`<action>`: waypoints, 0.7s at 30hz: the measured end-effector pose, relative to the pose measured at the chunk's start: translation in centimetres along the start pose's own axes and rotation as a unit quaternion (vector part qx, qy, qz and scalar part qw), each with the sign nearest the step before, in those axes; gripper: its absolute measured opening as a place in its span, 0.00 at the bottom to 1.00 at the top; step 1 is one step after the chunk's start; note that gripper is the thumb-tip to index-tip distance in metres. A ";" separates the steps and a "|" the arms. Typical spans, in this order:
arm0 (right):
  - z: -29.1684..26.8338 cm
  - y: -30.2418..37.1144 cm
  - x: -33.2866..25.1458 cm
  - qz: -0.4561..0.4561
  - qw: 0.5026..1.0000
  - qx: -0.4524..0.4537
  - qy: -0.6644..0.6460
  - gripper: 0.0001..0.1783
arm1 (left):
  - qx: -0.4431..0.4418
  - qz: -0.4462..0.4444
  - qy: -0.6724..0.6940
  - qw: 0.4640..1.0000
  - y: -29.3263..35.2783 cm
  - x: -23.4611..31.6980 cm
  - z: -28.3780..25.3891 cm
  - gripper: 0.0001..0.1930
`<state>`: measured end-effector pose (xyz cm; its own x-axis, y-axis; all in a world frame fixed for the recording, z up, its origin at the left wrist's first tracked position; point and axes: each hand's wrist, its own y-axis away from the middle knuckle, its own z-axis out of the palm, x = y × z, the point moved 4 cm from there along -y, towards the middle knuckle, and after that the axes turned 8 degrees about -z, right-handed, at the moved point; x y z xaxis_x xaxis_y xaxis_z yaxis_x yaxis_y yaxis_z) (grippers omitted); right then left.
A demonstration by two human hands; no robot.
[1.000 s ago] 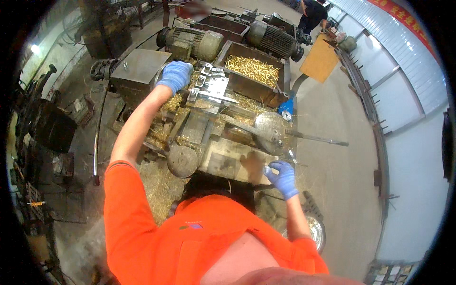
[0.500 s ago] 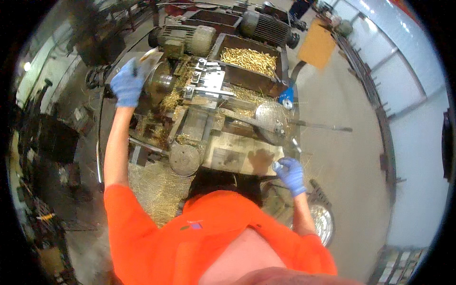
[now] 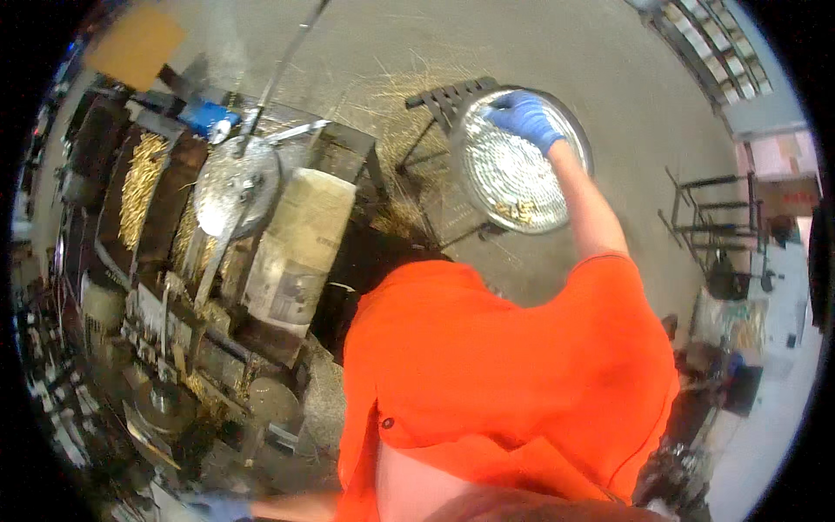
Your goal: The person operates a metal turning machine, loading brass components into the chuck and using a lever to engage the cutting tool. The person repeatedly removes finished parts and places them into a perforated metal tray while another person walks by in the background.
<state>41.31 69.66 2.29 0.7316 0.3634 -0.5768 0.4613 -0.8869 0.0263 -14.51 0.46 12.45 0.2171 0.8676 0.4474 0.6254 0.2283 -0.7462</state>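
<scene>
A round metal tray (image 3: 584,170) lies to my right, covered with small silvery pieces (image 3: 500,174) set close together in rings. My right hand (image 3: 524,117), in a blue glove, reaches over its far part with the fingers drawn together. What they hold, if anything, is hidden. A few yellowish bits (image 3: 520,211) sit at the tray's near edge. My left hand (image 3: 217,506), also gloved in blue, is at the lower left beside the machine, smeared and partly cut off, so its fingers cannot be read. The machine's round metal disc (image 3: 235,187) stands left of the tray.
A bin of brass-coloured pieces (image 3: 141,187) is on the machine's far left. A stained sheet (image 3: 304,235) covers a ledge by the disc, and a long rod (image 3: 291,61) sticks out over the floor. A dark slatted seat (image 3: 448,100) adjoins the tray. Metal shavings litter the floor.
My view has swung right, away from the machine. My right hand, which pinched a small silvery piece by the sheet, has moved over the tray. My left hand now shows only low at the left.
</scene>
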 end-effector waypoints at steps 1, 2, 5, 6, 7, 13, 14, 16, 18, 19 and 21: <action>-1.3 1.5 3.5 0.055 0.998 0.007 0.041 0.24 | -0.035 -0.013 -0.020 0.999 0.7 1.0 0.9 0.17; -1.7 3.3 7.9 0.160 0.985 -0.032 0.055 0.26 | -0.063 -0.026 -0.037 0.997 2.0 2.6 0.9 0.17; 0.4 7.5 14.4 0.171 0.936 -0.171 0.257 0.32 | -0.102 -0.020 -0.010 0.995 2.7 5.4 1.0 0.17; 2.1 9.1 16.1 0.180 0.932 -0.193 0.250 0.32 | -0.110 -0.014 0.017 0.994 2.9 5.6 1.5 0.17; 2.9 10.3 14.3 0.201 0.932 -0.215 0.213 0.32 | -0.114 -0.009 0.038 0.993 3.0 5.7 1.5 0.17; 8.9 14.7 15.8 0.118 0.918 -0.283 0.252 0.26 | -0.206 0.048 0.107 0.972 3.3 9.2 3.4 0.18; 9.0 14.8 15.7 0.122 0.918 -0.282 0.252 0.26 | -0.228 0.041 0.106 0.967 3.8 10.7 3.2 0.18; 8.4 14.5 14.9 0.127 0.916 -0.280 0.259 0.25 | -0.251 0.033 0.064 0.965 5.0 12.7 3.1 0.17; 7.8 14.3 13.5 0.115 0.910 -0.299 0.265 0.25 | -0.283 -0.003 0.075 0.956 5.7 12.6 3.3 0.17; 7.5 14.0 13.2 0.105 0.908 -0.300 0.274 0.25 | -0.282 0.028 0.065 0.957 5.8 10.8 3.5 0.17; 6.7 13.2 12.7 0.100 0.907 -0.306 0.273 0.26 | -0.291 0.014 0.082 0.953 6.3 12.0 2.7 0.17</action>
<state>53.36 60.62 -10.20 0.8938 0.4479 -0.0246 0.3617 -0.6874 0.6298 -10.02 13.50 11.74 0.3243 0.7777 0.5385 0.9172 -0.1193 -0.3801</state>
